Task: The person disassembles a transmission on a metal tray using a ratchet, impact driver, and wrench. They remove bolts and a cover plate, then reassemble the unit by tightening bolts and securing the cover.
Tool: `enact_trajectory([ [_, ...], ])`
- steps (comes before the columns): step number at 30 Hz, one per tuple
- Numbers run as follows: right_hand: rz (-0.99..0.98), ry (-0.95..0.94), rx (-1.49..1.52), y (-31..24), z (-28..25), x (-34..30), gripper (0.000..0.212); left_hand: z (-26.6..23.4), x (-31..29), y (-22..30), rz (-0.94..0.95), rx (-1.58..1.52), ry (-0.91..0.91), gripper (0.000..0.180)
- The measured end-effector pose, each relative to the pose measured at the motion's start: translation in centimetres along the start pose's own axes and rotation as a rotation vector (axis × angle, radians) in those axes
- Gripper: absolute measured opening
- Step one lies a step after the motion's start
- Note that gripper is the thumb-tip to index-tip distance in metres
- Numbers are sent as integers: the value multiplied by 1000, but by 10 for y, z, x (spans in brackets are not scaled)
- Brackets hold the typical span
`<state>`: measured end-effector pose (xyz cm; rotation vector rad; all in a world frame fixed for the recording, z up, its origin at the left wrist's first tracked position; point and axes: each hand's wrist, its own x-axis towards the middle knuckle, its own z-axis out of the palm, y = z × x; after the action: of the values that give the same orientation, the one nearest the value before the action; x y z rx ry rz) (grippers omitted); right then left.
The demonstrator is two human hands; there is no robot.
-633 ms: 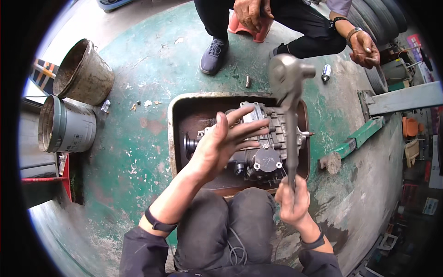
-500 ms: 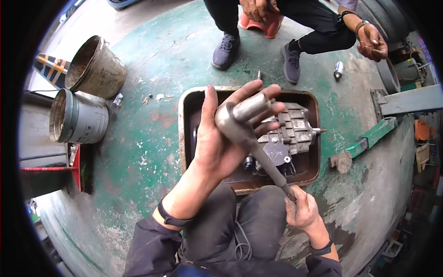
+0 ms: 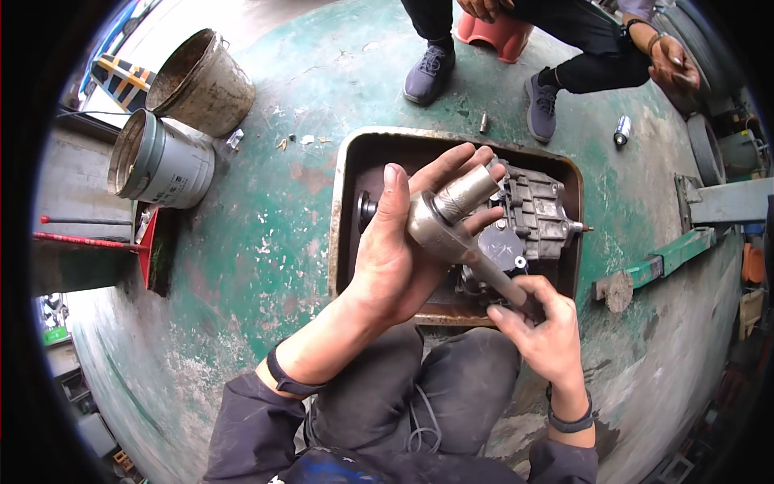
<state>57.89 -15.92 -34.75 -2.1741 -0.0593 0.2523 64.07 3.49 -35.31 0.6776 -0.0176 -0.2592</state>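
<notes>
A metal ratchet wrench (image 3: 486, 269) with a knurled socket (image 3: 466, 195) on its head slants across the view over a tray. Its head lies against the palm of my left hand (image 3: 383, 266), whose fingers stretch out behind the socket with the thumb apart. Lower right, my right hand (image 3: 550, 335) grips the handle's end between thumb and fingers. Beneath, a brown-rimmed rectangular tray (image 3: 345, 173) contains a grey metal gearbox-like housing (image 3: 536, 206), partly hidden by my left hand and the wrench. A dark round part (image 3: 366, 211) sits at the tray's left side.
Two dirty buckets (image 3: 201, 85) stand at the left. Across the tray, a person sits by a red stool (image 3: 493, 34), shoes (image 3: 430, 73) near the rim. A small metal socket (image 3: 484, 123) and a spray can (image 3: 622, 131) are beyond the tray. A green lift arm (image 3: 665, 258) juts in from the right.
My right hand has moved up along with the handle, and the wrench's handle looks shorter in view. The socket now points more to the upper right. The whole view has shifted slightly.
</notes>
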Motion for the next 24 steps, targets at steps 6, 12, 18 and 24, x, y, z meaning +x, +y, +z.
enact_trajectory([
  [6,-172,161,-275,-9,-4,30,27,-19,7,-8,-253,508,10,74],
  [12,33,-53,-246,28,-23,112,34,-87,73,2,8,1033,-417,59],
  [18,90,-108,-451,54,-30,148,35,-116,126,-22,55,1347,-522,46],
  [24,115,-97,-487,116,-45,159,40,-123,170,-86,36,1257,-599,35],
])
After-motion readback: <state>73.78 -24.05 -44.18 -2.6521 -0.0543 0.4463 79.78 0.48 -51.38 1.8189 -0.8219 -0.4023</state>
